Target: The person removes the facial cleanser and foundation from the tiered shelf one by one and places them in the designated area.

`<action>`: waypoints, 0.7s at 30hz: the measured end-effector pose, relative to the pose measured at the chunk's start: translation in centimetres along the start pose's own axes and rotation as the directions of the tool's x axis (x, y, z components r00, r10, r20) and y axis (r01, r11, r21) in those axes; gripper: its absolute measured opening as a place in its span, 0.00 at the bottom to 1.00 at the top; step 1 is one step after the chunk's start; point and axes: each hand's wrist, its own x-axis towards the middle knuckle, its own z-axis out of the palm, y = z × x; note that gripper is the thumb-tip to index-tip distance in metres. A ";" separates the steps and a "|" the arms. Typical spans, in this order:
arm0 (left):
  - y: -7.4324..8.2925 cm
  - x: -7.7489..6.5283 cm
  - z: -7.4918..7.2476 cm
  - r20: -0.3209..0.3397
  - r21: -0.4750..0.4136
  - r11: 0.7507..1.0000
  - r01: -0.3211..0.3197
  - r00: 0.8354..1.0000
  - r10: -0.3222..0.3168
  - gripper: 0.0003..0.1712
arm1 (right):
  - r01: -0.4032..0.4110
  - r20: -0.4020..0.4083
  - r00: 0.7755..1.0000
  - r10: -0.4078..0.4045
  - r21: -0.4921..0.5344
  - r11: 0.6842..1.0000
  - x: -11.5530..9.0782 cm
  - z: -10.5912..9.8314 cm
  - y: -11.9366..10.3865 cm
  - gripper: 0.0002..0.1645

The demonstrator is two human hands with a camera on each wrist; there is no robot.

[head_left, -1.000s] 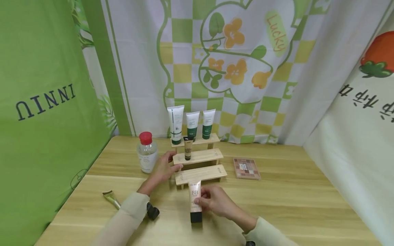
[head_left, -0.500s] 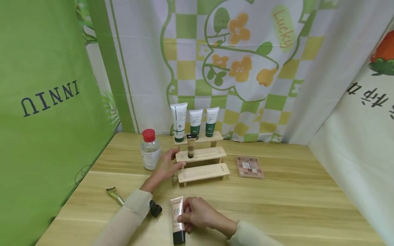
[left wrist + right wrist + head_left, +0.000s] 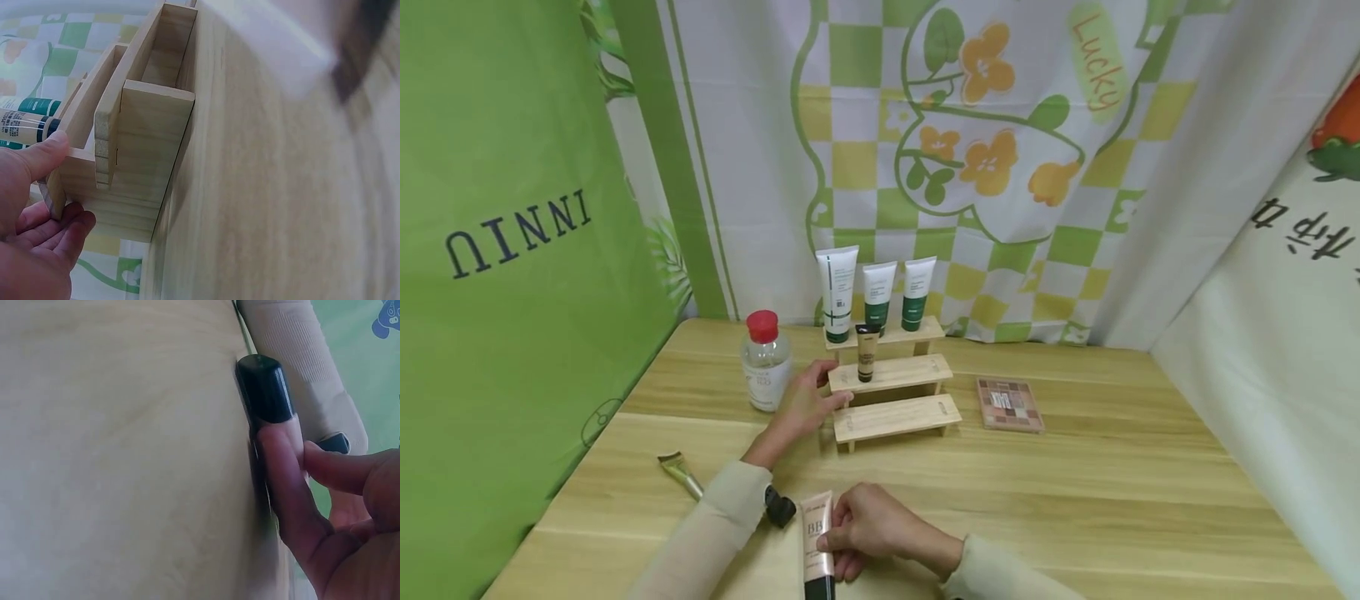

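Observation:
My right hand (image 3: 872, 527) pinches a pale pink BB cream tube (image 3: 817, 533) with a black cap, low in the head view near the table's front. In the right wrist view the tube's black cap (image 3: 265, 387) lies close over the tabletop, thumb and fingers on either side of the body. My left hand (image 3: 803, 406) grips the left end of the middle tier of a three-tier wooden stand (image 3: 895, 417). The left wrist view shows the thumb (image 3: 49, 153) above that board and curled fingers under it. A small beige tube (image 3: 866, 354) with black ends stands on the middle tier.
Several white-and-green tubes (image 3: 839, 292) stand on the top tier. Left of the stand is a clear bottle (image 3: 767, 375) with a red cap. A brush (image 3: 681, 475) lies by the left sleeve, and an eyeshadow palette (image 3: 1010, 406) lies to the right.
My right hand has carried the BB cream tube from in front of the stand down and left, toward the table's front. The left hand stays at the stand; the head view has shifted slightly.

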 end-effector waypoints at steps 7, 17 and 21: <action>0.1 0.0 0.0 -0.005 0.000 1.000 -0.001 1.000 0.001 0.34 | -0.033 -0.031 0.999 0.032 -0.034 0.999 -0.1 0.0 0.4 0.10; 0.3 0.0 0.1 0.008 0.006 1.000 0.015 1.000 -0.015 0.35 | -0.019 -0.031 0.999 0.019 -0.005 1.000 -0.2 0.0 0.5 0.10; 0.2 0.0 0.1 0.006 0.015 1.000 0.008 1.000 -0.008 0.35 | -0.020 -0.028 0.999 0.020 0.021 1.000 -0.2 0.1 0.6 0.09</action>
